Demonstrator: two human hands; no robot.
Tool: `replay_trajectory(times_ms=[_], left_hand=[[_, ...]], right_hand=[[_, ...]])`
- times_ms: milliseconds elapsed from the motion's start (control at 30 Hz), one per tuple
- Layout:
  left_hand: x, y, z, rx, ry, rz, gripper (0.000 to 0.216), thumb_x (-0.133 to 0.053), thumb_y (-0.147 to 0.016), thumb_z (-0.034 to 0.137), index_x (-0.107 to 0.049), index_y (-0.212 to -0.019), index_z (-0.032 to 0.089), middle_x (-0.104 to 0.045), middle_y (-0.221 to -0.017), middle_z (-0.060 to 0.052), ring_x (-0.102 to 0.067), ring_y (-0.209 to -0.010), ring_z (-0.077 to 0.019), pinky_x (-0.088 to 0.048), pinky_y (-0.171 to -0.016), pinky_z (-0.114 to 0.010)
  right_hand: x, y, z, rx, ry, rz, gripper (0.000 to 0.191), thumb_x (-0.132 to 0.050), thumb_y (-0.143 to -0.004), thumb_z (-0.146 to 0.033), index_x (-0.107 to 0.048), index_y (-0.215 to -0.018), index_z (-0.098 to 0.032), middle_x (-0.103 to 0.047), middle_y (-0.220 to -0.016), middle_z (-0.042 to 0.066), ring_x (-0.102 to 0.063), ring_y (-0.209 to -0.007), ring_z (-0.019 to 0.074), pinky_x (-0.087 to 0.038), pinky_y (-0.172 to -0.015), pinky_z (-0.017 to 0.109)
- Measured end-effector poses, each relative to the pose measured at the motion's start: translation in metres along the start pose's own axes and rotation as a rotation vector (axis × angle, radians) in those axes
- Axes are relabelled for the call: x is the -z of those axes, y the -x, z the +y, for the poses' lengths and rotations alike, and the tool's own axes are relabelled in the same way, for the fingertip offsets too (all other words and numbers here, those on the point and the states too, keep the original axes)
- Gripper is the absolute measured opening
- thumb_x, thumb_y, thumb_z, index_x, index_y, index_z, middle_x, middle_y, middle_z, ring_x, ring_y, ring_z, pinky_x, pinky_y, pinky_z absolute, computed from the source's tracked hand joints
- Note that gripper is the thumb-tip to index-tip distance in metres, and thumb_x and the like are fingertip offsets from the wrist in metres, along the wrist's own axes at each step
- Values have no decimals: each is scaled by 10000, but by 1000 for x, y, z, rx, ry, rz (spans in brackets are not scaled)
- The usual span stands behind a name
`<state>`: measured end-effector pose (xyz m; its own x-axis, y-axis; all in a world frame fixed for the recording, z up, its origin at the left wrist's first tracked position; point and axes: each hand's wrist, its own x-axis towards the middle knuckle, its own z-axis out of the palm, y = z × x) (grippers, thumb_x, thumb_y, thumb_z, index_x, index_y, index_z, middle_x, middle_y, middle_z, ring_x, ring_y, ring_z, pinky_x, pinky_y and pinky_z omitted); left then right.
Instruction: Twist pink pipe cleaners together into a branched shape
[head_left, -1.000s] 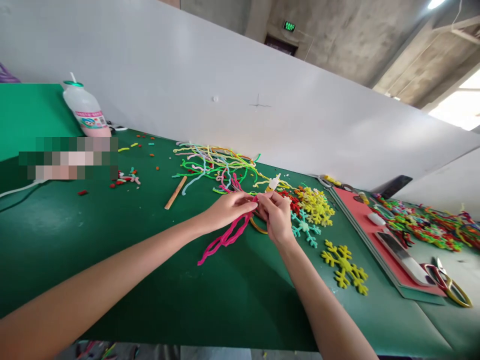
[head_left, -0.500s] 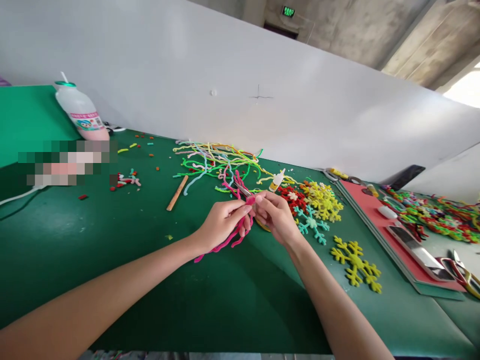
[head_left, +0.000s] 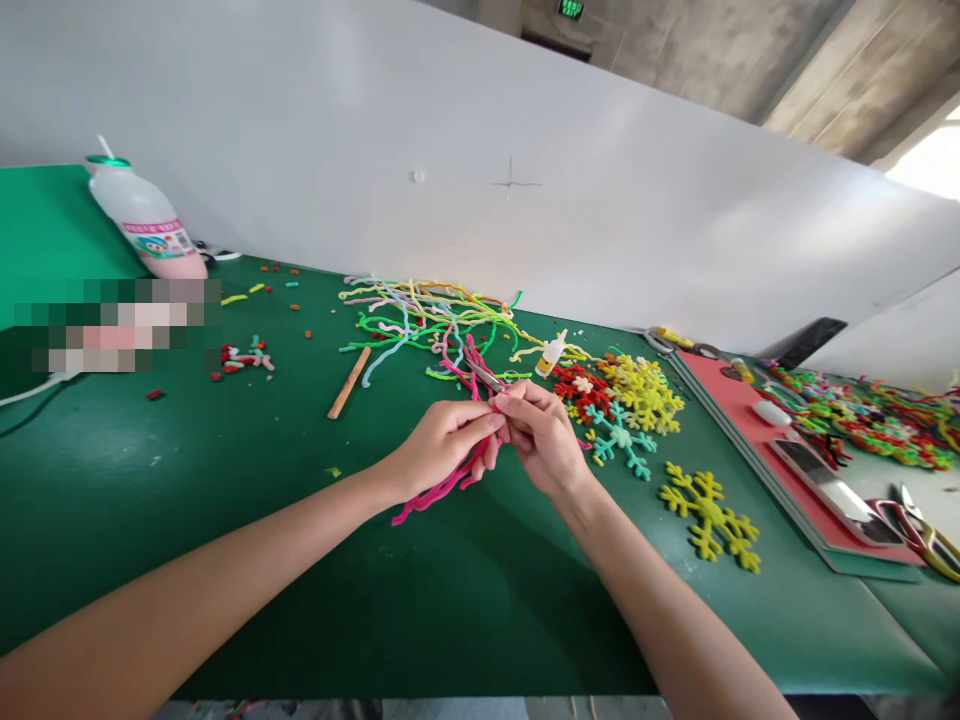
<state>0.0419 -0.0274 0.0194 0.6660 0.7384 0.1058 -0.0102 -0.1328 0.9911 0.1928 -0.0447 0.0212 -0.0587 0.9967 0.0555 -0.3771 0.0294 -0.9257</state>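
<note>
My left hand (head_left: 450,445) and my right hand (head_left: 546,435) meet fingertip to fingertip over the green table. Both pinch a small pink pipe cleaner, mostly hidden by the fingers. Several long pink pipe cleaners (head_left: 435,496) trail below my left hand toward the front left. Just beyond the fingertips lie the metal blades of scissors (head_left: 486,376); their handles are out of sight. A small glue bottle (head_left: 551,356) stands behind my right hand. To its right lie fuzzy snowflakes: a red one (head_left: 579,384), a turquoise one (head_left: 621,438) and several yellow ones (head_left: 646,392).
Loose pipe cleaners (head_left: 420,315) spread behind the hands, beside a wooden stick (head_left: 349,384). A yellow-green snowflake (head_left: 709,514) lies front right, near a red folder (head_left: 739,425) bearing a phone (head_left: 832,490). More scissors (head_left: 919,530) are far right. A bottle (head_left: 146,220) stands far left.
The right hand's fingers have closed further over the pink pipe cleaner, so less of it shows between the fingertips. The whole view has shifted slightly.
</note>
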Motion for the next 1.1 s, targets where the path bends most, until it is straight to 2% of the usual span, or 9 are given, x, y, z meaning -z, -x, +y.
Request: replay_trajectory(times_ms=[100, 200, 367, 567, 733, 900, 1100], left_hand=[[-2, 1, -1, -12, 1, 33, 398, -460, -962, 398, -554, -676, 137, -599, -597, -4, -552, -462, -98, -431, -480, -221], [-4, 2, -2, -12, 31, 72, 408, -462, -962, 410, -561, -678, 134, -604, -602, -4, -553, -457, -94, -432, -478, -218], [-4, 1, -3, 4, 65, 89, 395, -476, -956, 411, -558, -685, 135, -604, -605, -2, -548, -455, -94, -435, -471, -217], [-4, 2, -3, -6, 28, 78, 414, -466, -959, 430, -573, -688, 136, -603, -604, -2, -555, -467, -92, -435, -484, -213], [-5, 4, -4, 8, 7, 74, 382, -478, -951, 438, -565, -721, 145, -612, -621, 1, -550, -467, -91, -430, -480, -213], [-4, 4, -3, 37, -3, -1, 378, -475, -955, 437, -570, -732, 147, -608, -606, 10, -516, -454, -76, -413, -493, -207], [-3, 1, -7, 61, -30, -27, 365, -495, -939, 446, -573, -743, 148, -618, -609, 1, -529, -455, -91, -418, -486, -217]], right_hand=[[-2, 0, -1, -25, 11, 30, 251, -722, -741, -267, -542, -602, -162, -309, -400, -92, -278, -382, 37, -137, -377, 195], [2, -2, -5, -37, 81, -39, 244, -695, -787, -336, -598, -665, -149, -322, -439, -82, -310, -399, 43, -168, -388, 195], [7, -4, -8, -35, 150, -80, 381, -576, -860, -508, -641, -773, -143, -350, -482, -65, -365, -404, 66, -196, -379, 209], [7, -2, -9, -23, 243, -73, 293, -696, -807, -413, -611, -715, -148, -345, -483, -76, -356, -432, 49, -204, -395, 187], [8, -3, -12, -39, 254, -27, 378, -735, -764, -421, -509, -607, -163, -374, -460, -76, -351, -395, 38, -193, -380, 186], [5, -2, -16, -53, 291, -38, 390, -732, -758, -402, -478, -576, -168, -415, -412, -64, -382, -373, 46, -194, -377, 188], [0, 1, -15, 46, 415, 39, 323, -688, -781, -312, -499, -562, -168, -476, -395, -45, -407, -352, 57, -224, -375, 199]])
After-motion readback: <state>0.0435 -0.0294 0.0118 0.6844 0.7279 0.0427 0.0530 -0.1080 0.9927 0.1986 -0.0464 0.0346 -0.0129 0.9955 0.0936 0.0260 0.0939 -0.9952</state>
